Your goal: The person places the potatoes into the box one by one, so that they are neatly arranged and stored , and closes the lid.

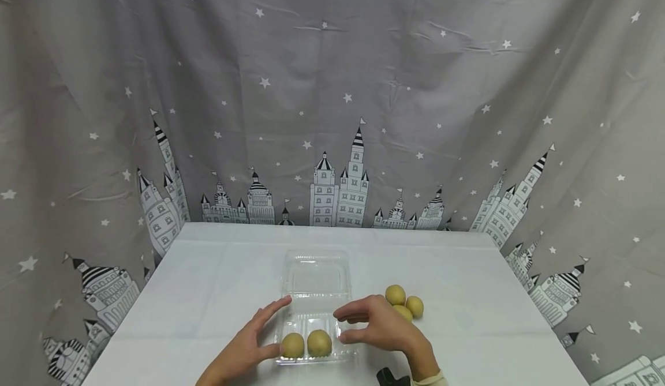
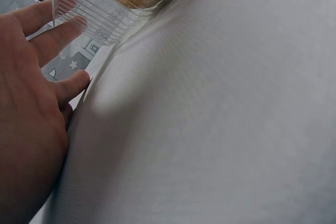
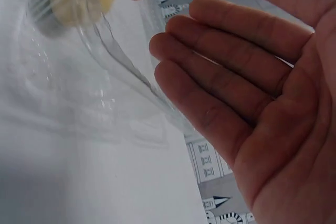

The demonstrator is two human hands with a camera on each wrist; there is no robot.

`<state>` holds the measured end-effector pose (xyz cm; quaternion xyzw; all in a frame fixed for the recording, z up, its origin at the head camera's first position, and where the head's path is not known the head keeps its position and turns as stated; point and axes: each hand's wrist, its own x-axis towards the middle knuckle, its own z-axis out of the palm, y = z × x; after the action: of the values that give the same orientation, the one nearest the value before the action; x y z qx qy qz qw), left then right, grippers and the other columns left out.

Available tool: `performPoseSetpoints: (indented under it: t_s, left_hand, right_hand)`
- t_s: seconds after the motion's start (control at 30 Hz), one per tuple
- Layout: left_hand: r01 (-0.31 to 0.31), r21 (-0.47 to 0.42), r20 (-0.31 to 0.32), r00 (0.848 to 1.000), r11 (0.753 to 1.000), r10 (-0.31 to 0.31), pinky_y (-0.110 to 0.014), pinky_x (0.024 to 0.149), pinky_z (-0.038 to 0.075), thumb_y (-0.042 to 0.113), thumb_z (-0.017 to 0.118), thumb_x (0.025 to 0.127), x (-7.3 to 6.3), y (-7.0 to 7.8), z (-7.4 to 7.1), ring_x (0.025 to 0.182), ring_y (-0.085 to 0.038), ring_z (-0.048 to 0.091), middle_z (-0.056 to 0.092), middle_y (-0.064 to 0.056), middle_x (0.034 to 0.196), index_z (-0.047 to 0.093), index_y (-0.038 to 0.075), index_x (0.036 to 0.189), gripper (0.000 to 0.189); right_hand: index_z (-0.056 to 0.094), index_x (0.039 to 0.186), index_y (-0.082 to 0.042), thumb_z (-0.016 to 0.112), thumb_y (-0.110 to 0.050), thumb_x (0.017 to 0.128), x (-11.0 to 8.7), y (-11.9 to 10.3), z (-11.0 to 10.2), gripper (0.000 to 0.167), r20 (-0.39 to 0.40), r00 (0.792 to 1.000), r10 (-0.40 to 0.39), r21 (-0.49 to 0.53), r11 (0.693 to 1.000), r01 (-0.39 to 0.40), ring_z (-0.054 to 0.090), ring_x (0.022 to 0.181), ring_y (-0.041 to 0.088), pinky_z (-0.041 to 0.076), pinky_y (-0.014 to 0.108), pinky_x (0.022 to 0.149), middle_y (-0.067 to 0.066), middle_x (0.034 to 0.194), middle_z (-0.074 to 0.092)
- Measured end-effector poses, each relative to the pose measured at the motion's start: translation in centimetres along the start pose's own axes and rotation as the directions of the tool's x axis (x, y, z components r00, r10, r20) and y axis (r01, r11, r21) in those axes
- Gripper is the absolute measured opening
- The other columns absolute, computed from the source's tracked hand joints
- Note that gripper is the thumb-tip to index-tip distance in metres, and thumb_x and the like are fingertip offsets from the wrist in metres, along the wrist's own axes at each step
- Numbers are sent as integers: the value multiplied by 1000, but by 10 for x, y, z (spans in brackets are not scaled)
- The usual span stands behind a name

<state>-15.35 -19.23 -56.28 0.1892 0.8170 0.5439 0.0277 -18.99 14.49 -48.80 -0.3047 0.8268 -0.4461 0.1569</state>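
A clear plastic clamshell box [image 1: 318, 276] lies unfolded on the table, its lid towards the back. Two round, yellow-brown, potato-like balls sit in the near half, a left one [image 1: 292, 345] and a right one [image 1: 319, 343]. My left hand [image 1: 246, 343] is at the box's left side, fingers spread, thumb tip beside the left ball; in the left wrist view its fingers [image 2: 58, 40] reach behind the clear wall. By the box's right edge is my right hand [image 1: 381, 325], fingers extended together and palm bare [image 3: 283, 124]. Whether either hand touches the box I cannot tell.
Three similar yellow balls [image 1: 395, 295] lie grouped on the white table [image 1: 467, 328], behind and right of my right hand, which partly covers one. A grey curtain [image 1: 415, 86] with stars and castles hangs around the table. Something black [image 1: 392, 378] shows near my right wrist.
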Motion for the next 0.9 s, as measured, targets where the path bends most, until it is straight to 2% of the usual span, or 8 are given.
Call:
performPoseSetpoints:
  t_s: [0.13, 0.23, 0.37, 0.47, 0.57, 0.7, 0.9]
  left_hand:
    - [-31, -3, 0, 1000, 1000, 31, 5, 116, 0, 27, 86, 89, -1, 1, -1, 167, -31, 32, 46, -16, 172, 48, 13, 165, 85]
    - [-22, -9, 1, 1000, 1000, 22, 4, 116, 0, 27, 86, 89, -1, 2, -1, 167, -27, 32, 46, -15, 173, 48, 15, 165, 85]
    - [-8, -9, 3, 1000, 1000, 8, 5, 116, -1, 27, 86, 89, -1, 3, -1, 167, -32, 31, 45, -14, 173, 48, 16, 165, 86]
    - [-8, -1, 3, 1000, 1000, 8, 5, 115, 0, 28, 86, 89, 0, 2, -1, 166, -40, 30, 45, -16, 173, 48, 14, 165, 86]
    - [-8, 0, 7, 1000, 1000, 8, 6, 116, 0, 27, 85, 90, 0, 1, -1, 166, -42, 30, 45, -16, 173, 47, 13, 165, 86]
    - [-31, 0, 3, 1000, 1000, 31, 5, 117, 1, 27, 85, 90, 0, 1, -1, 167, -33, 32, 45, -17, 172, 48, 13, 165, 85]
    - [-66, 6, -12, 998, 998, 66, 5, 117, 3, 26, 87, 89, -1, 2, 0, 164, -14, 36, 49, -17, 170, 50, 14, 164, 84]
  right_hand:
    - [79, 130, -7, 89, -29, 92, -6, 3, -6, 45, -21, 1000, 6, -8, 1000, -7, 78, 121, 21, 60, 23, 105, 11, 131, 80]
    - [79, 132, -7, 90, -29, 92, -12, 6, -10, 47, -30, 999, 24, 2, 1000, -24, 78, 122, 23, 60, 24, 105, 11, 133, 79]
    - [76, 135, -5, 90, -27, 91, -21, 9, -16, 51, -50, 998, 30, 13, 999, -30, 77, 125, 30, 59, 26, 107, 13, 135, 78]
    - [76, 135, -4, 91, -26, 91, -27, 12, -21, 52, -74, 997, 24, 14, 1000, -23, 76, 124, 31, 60, 26, 107, 16, 134, 78]
    - [76, 134, -3, 92, -27, 90, -34, 17, -25, 53, -99, 995, 22, 27, 999, -19, 77, 124, 30, 61, 32, 108, 18, 133, 78]
    - [76, 134, -3, 93, -27, 89, -46, 23, -33, 53, -130, 991, 37, 50, 998, -31, 76, 125, 31, 62, 40, 108, 20, 133, 77]
    - [75, 135, -2, 92, -24, 89, -64, 30, -46, 54, -185, 982, 34, 9, 999, -33, 76, 125, 26, 62, 41, 107, 19, 136, 76]
